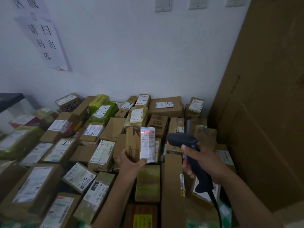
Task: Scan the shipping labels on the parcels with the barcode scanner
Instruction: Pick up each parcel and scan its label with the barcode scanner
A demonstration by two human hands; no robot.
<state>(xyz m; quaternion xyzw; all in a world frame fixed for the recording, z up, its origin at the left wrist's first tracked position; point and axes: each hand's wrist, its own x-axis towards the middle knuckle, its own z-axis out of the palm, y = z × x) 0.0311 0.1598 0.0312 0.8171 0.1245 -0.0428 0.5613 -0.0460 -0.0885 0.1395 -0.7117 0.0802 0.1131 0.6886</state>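
Right hand [202,160] is gripping the barcode scanner [182,139]; left hand [130,162] is holding a parcel [133,142] upright above the pile [77,176], its shipping label [148,145] catching the red line [145,132] near the top. Holding both steady, line spanning the barcode, seems best.

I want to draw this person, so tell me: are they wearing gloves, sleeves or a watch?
No gloves: the left hand and right hand are both bare. The left forearm and right forearm are bare too, no sleeves in view. I see no watch, ring or bracelet.
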